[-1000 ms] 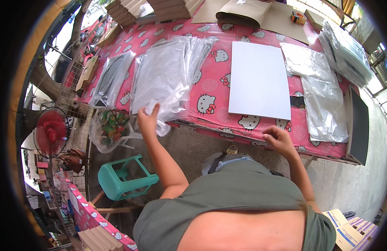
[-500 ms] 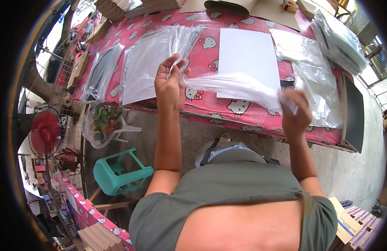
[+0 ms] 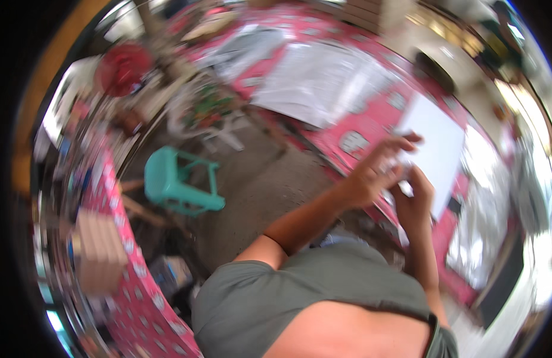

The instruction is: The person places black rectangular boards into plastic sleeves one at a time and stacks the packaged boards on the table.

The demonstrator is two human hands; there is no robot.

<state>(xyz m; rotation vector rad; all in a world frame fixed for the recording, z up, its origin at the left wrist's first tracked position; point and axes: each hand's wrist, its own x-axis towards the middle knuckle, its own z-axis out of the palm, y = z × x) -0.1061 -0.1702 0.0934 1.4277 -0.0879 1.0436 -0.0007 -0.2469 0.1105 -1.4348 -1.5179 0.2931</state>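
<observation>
My left hand (image 3: 374, 176) and my right hand (image 3: 414, 200) are close together over the table's front edge, beside a white sheet (image 3: 434, 143). A small whitish bunch of clear plastic (image 3: 405, 187) shows between them, with fingers of both hands curled about it. Motion blurs its outline, and part of it is hidden by the fingers. Left of the hands, a stack of clear plastic sleeves (image 3: 323, 80) lies on the pink patterned tablecloth (image 3: 354, 142). More clear plastic packets (image 3: 481, 209) lie right of the white sheet.
A green plastic stool (image 3: 180, 179) stands on the floor at the left. Behind it is a bag of red and green things (image 3: 207, 110) on a white seat. A red fan (image 3: 124, 68) is at the far left. Brown cardboard pieces (image 3: 100, 250) sit on a second pink-covered surface (image 3: 147, 304).
My view has turned left and blurred. My hands, apart before with clear plastic stretched between them, have come together, and the plastic is now bunched small.
</observation>
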